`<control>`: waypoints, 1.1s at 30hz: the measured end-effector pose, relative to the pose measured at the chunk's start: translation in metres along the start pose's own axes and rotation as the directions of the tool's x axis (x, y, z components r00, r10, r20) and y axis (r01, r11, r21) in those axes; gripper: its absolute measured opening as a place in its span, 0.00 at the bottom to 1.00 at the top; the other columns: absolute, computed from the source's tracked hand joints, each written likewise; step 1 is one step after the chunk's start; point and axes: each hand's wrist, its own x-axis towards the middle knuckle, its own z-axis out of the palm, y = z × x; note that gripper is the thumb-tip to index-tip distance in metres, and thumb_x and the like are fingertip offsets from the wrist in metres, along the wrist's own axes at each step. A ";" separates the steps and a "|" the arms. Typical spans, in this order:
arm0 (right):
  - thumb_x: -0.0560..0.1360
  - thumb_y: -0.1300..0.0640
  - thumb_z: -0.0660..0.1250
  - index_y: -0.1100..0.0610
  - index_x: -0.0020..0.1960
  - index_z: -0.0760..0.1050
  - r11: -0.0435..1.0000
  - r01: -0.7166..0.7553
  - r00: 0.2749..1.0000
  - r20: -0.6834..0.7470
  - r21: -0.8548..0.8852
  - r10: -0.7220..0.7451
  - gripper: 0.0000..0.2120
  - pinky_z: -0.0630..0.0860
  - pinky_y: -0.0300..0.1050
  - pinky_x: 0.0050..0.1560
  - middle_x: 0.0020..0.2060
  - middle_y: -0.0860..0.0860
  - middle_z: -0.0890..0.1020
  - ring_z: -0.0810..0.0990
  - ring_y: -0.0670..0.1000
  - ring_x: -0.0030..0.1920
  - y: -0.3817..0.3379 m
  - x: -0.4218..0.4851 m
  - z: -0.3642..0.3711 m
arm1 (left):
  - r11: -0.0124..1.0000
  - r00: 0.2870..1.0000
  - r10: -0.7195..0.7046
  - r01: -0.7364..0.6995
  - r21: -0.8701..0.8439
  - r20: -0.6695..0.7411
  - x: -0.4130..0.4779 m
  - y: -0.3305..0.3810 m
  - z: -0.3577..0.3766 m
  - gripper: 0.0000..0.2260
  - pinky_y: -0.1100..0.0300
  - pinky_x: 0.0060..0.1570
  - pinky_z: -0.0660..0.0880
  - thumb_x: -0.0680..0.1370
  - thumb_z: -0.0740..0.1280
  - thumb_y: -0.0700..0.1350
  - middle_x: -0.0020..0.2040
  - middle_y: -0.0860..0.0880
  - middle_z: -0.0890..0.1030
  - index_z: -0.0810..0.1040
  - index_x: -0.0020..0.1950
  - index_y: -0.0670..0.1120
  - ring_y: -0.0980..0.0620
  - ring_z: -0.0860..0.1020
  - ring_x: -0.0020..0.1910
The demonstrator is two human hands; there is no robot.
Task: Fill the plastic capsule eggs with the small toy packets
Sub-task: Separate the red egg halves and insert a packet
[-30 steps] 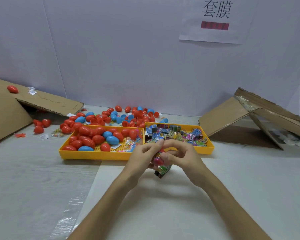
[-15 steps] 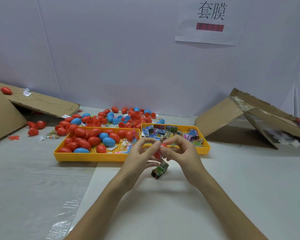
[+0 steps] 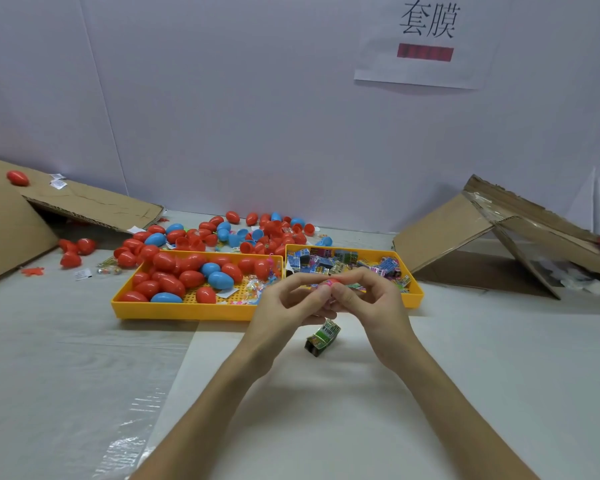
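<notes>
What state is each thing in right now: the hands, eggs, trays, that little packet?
left hand, pinching the red egg
right hand, pinching the same egg
red egg, held between both hands; open or closed, cannot tell
green packet, below the hands; held or lying, cannot tell
left tray, holding closed eggs
right tray, holding packets
loose eggs, behind the trays, some split into halves

- Left hand (image 3: 281, 303): bare, slender fingers.
- Right hand (image 3: 374, 306): bare, same slim build.
- Left forearm (image 3: 205, 410): uncovered to the lower frame edge.
- Right forearm (image 3: 454, 410): uncovered likewise, narrowing at the wrist.
</notes>
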 end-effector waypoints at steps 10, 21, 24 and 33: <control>0.78 0.51 0.65 0.58 0.53 0.83 0.992 -0.041 0.999 0.014 0.121 0.039 0.13 0.81 0.51 0.49 0.41 0.60 0.82 0.82 0.54 0.43 -0.004 0.001 0.000 | 0.997 1.000 -0.026 0.027 -0.075 0.016 0.000 0.000 0.000 0.16 0.60 0.47 0.82 0.76 0.69 0.50 0.49 0.43 0.87 0.81 0.62 0.47 0.43 0.86 0.49; 0.69 0.56 0.77 0.47 0.53 0.85 0.998 0.058 0.998 0.014 0.000 -0.058 0.13 0.81 0.42 0.46 0.47 0.52 0.87 0.86 0.52 0.45 -0.008 -0.003 0.004 | 0.967 0.994 -0.107 0.112 -0.227 0.034 0.001 0.003 -0.001 0.15 0.60 0.44 0.81 0.79 0.65 0.52 0.45 0.41 0.86 0.79 0.60 0.44 0.45 0.86 0.45; 0.69 0.56 0.75 0.53 0.55 0.84 0.998 0.058 0.998 0.002 -0.008 -0.058 0.14 0.82 0.44 0.48 0.44 0.54 0.87 0.86 0.53 0.45 -0.005 -0.003 0.003 | 0.973 0.994 -0.105 0.109 -0.205 0.032 0.001 0.002 -0.001 0.15 0.60 0.44 0.81 0.79 0.65 0.52 0.44 0.42 0.85 0.78 0.58 0.43 0.47 0.85 0.43; 0.73 0.56 0.72 0.56 0.57 0.84 0.998 0.066 0.998 -0.010 -0.003 -0.066 0.13 0.83 0.43 0.47 0.47 0.52 0.88 0.86 0.51 0.47 -0.003 -0.002 0.003 | 0.979 0.996 -0.089 0.091 -0.181 0.020 0.002 -0.001 0.001 0.15 0.59 0.43 0.80 0.77 0.66 0.54 0.37 0.45 0.82 0.76 0.52 0.43 0.50 0.82 0.39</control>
